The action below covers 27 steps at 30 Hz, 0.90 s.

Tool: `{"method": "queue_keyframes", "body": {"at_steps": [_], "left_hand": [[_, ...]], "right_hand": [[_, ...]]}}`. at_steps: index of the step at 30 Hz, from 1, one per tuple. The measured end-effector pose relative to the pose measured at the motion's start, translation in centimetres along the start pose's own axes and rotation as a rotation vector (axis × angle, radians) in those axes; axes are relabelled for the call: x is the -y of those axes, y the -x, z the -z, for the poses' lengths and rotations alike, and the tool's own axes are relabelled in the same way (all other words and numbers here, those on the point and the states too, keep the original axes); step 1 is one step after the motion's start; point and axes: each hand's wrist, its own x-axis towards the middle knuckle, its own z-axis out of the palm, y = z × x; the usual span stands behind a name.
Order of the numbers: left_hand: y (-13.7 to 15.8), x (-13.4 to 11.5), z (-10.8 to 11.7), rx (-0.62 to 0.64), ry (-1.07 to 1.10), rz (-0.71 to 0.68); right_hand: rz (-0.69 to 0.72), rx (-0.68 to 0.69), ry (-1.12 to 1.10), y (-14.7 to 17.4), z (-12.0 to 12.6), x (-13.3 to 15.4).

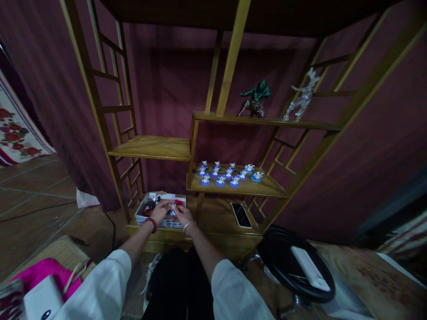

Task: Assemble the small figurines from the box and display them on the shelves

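Note:
Both my hands meet over an open white box [143, 218] on the lowest shelf, holding a small blue and white figurine [172, 209] between their fingers. My left hand [161, 210], with a red bead bracelet at the wrist, grips its left side. From the right, my right hand [183, 215], wearing a pale bracelet, closes on the same figurine. More small figurines [149, 207] in dark, red and white lie in the box, partly hidden by my hands. On the shelf above and to the right, several similar figurines [220, 180] stand in rows on purple and blue bases.
A phone [241, 215] lies on the lowest shelf. A green crouching statue [256, 98] and a clear deer figure [303, 97] stand higher up. Wooden uprights [232, 58] divide the shelving. At right is a black round stool [276, 253] bearing a long white item [310, 268].

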Motion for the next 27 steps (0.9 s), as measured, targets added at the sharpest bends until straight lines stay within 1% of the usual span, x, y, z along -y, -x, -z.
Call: {"method": "queue_keyframes", "body": {"at_steps": [6, 11, 18, 23, 27], "left_hand": [[0.7, 0.3, -0.1, 0.004, 0.065, 0.055], [1.5, 0.6, -0.7, 0.008, 0.164, 0.067], [2.2, 1.5, -1.7, 0.005, 0.436, 0.039], [2.5, 2.2, -1.9, 0.028, 0.620, 0.105], [2.9, 2.6, -1.9, 0.078, 0.675, 0.153]], "right_hand": [[-0.036, -0.005, -0.063, 1.2, 0.2, 0.8], [-0.041, -0.047, -0.064, 1.8, 0.7, 1.2], [-0.006, -0.109, -0.090, 2.3, 0.9, 0.6], [0.042, -0.131, -0.074, 2.5, 1.1, 0.6], [0.092, -0.114, -0.092, 2.8, 1.0, 0.9]]}}
